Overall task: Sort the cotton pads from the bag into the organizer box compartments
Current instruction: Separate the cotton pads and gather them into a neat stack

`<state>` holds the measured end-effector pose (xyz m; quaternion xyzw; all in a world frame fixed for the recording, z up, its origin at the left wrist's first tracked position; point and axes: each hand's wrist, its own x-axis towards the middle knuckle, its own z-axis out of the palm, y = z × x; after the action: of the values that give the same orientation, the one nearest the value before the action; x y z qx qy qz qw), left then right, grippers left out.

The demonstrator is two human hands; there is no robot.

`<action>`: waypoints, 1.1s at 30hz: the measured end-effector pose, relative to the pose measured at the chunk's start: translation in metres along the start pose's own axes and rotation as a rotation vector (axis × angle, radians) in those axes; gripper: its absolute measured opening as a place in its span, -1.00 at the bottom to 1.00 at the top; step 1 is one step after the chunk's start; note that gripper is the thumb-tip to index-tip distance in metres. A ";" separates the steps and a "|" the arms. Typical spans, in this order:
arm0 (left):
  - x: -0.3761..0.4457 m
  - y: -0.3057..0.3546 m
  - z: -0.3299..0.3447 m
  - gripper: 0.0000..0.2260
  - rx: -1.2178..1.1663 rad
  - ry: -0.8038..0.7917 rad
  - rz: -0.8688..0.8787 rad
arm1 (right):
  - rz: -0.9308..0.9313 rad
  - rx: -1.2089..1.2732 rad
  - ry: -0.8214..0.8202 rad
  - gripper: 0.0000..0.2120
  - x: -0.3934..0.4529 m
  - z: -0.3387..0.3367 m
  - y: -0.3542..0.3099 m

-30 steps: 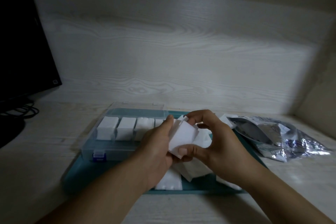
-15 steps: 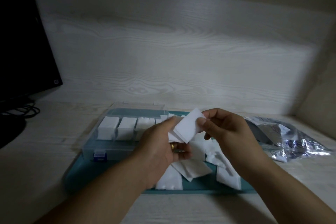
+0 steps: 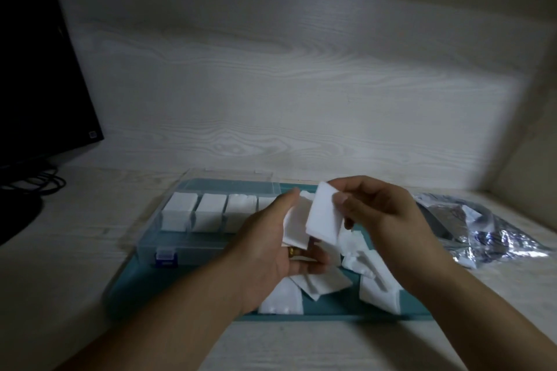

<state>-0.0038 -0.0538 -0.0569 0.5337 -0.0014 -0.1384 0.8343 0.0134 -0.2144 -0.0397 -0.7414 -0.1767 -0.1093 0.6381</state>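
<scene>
Your right hand (image 3: pixel 388 217) pinches one white cotton pad (image 3: pixel 324 217) between thumb and fingers, holding it tilted just above the teal tray (image 3: pixel 126 283). Your left hand (image 3: pixel 268 253) curls around a small stack of pads (image 3: pixel 297 229), thumb pressed on its upper edge, and the single pad overlaps the front of that stack. A gold ring (image 3: pixel 291 251) shows on a left finger below the stack. Under both hands, loose pads (image 3: pixel 376 283) lie scattered over the right half of the tray, some overlapping. On the tray's left half sits the clear organizer box (image 3: pixel 180 242), its back row of compartments filled with upright pad stacks and a blue latch (image 3: pixel 165 256) on its front wall. The crumpled silver bag (image 3: pixel 482 229) lies on the desk (image 3: pixel 60 250) beyond the tray's right edge. A dark monitor (image 3: pixel 39 69) stands at the desk's back left corner, with cables (image 3: pixel 36 182) beneath it.
</scene>
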 end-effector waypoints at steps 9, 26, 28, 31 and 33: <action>0.005 -0.003 -0.005 -0.77 -0.012 0.033 0.011 | 0.018 -0.911 -0.164 -0.67 0.002 -0.007 0.024; 0.009 -0.014 -0.005 -0.78 0.200 0.030 0.084 | -0.450 -0.747 -0.338 -0.28 -0.018 0.016 0.017; 0.010 -0.015 -0.007 -0.78 0.210 0.053 0.081 | -0.446 -0.763 -0.352 -0.21 -0.018 0.016 0.016; 0.009 -0.015 -0.007 -0.87 0.256 0.030 0.077 | -0.486 -0.751 -0.344 -0.27 -0.018 0.017 0.016; 0.007 -0.014 -0.006 -0.88 0.273 0.020 0.078 | -0.496 -0.736 -0.348 -0.32 -0.019 0.018 0.016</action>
<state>0.0003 -0.0560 -0.0731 0.6433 -0.0325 -0.0990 0.7585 0.0017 -0.2006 -0.0642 -0.8608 -0.4023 -0.1879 0.2487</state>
